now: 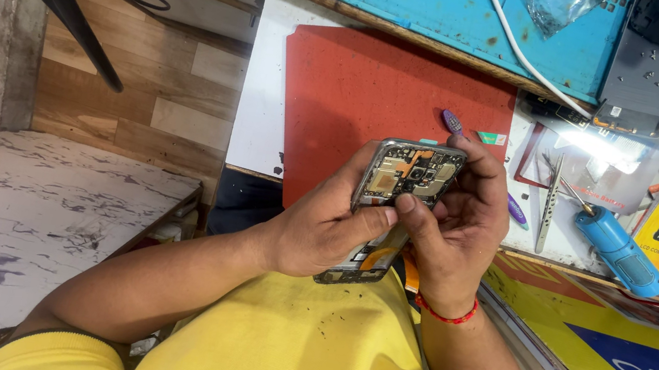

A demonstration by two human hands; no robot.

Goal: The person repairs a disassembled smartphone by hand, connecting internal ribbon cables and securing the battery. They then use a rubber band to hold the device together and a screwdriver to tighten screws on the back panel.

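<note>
I see both my hands raised over my yellow shirt, holding an opened grey smartphone with its circuit board exposed [401, 190]. The phone's long axis runs from my chest up toward the red rectangular work mat [362, 101]. My left hand [326, 230] cradles its side, thumb pressed on the board. My right hand [458, 226] curls round the other edge, fingers pinching a purple-tipped tool [452, 122]

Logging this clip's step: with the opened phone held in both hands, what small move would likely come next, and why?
Probably easing the right hand fingertip along the exposed board of the opened phone to lift or seat a small part. The left hand grips the frame with its thumb by the board, the right holds a purple tool, and the blue screwdriver lies unused on the bench.
</note>
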